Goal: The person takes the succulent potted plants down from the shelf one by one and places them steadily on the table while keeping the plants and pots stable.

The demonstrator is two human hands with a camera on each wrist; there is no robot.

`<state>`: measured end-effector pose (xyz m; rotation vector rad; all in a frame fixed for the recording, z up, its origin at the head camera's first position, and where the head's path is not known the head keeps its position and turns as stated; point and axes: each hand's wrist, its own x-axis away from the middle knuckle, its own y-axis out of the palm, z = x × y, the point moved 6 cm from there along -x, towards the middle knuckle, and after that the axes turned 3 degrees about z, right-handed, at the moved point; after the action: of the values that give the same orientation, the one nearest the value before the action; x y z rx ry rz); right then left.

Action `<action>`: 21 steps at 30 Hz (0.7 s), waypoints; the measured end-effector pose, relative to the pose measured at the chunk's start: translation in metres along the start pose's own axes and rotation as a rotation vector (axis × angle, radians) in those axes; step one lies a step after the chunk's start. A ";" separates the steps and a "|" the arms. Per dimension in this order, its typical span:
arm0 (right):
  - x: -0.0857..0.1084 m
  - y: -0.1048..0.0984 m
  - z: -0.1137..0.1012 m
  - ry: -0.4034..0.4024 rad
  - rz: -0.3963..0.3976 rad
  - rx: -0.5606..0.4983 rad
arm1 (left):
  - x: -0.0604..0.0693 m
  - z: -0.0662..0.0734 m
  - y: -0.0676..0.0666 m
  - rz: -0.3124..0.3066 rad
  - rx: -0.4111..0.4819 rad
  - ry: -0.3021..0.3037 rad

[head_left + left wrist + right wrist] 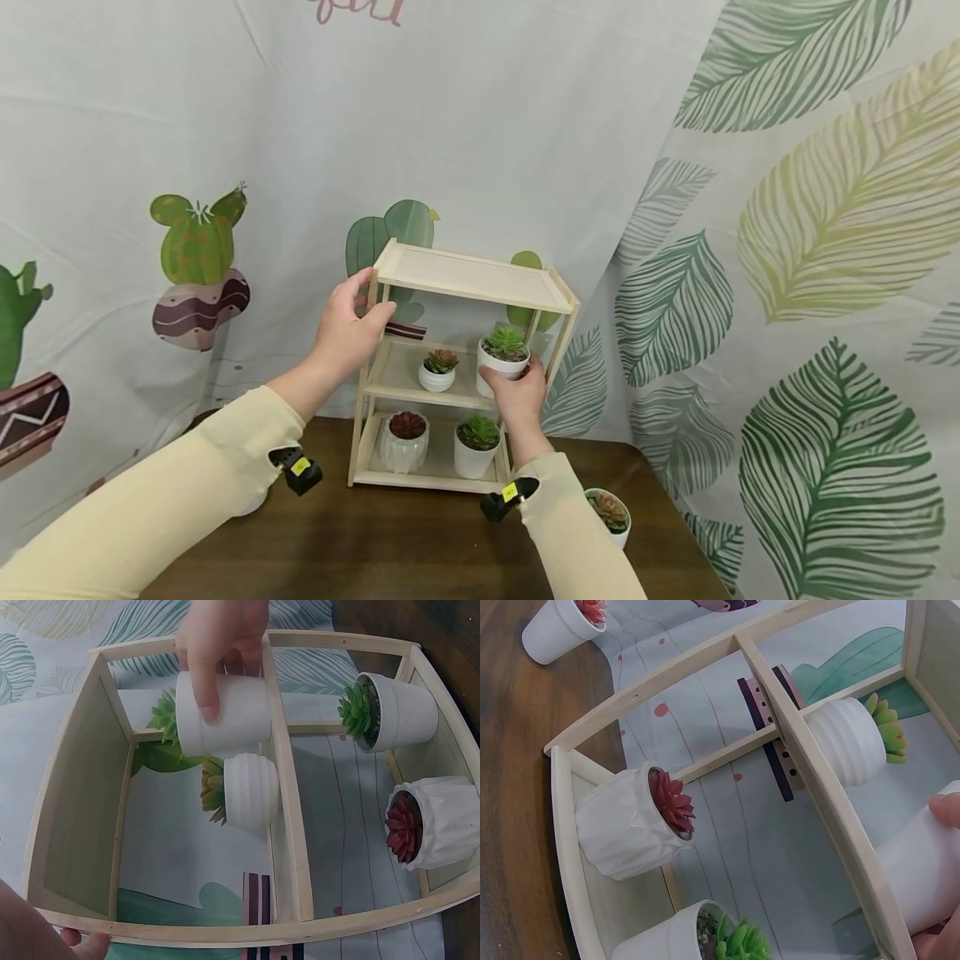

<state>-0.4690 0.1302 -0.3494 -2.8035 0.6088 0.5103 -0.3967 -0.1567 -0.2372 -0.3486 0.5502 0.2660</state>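
Grasped in the right hand (522,396), the pot (501,365) seems light and stiff, best held mid-body, while the left hand (347,327) grips the shelf (472,273).

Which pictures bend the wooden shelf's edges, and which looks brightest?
Head view: brightest, the wooden shelf nearly straight-edged; left wrist view: dimmer, its frame bowed outward, likely by the lens; right wrist view: also dimmer and bowed, the dark red succulent fairly distinct.

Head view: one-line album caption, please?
Right grip holds green succulent in round white pot at pale wooden rack; left grip clasps its upper corner.
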 end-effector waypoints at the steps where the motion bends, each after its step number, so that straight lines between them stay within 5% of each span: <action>1: 0.000 0.000 0.000 0.001 -0.002 0.002 | 0.000 0.000 0.000 0.000 -0.001 -0.001; 21: 0.006 -0.003 -0.013 -0.022 -0.021 -0.013 | 0.001 0.000 0.001 0.002 -0.011 0.000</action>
<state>-0.4586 0.1265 -0.3393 -2.8094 0.5737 0.5422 -0.3962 -0.1560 -0.2381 -0.3583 0.5495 0.2713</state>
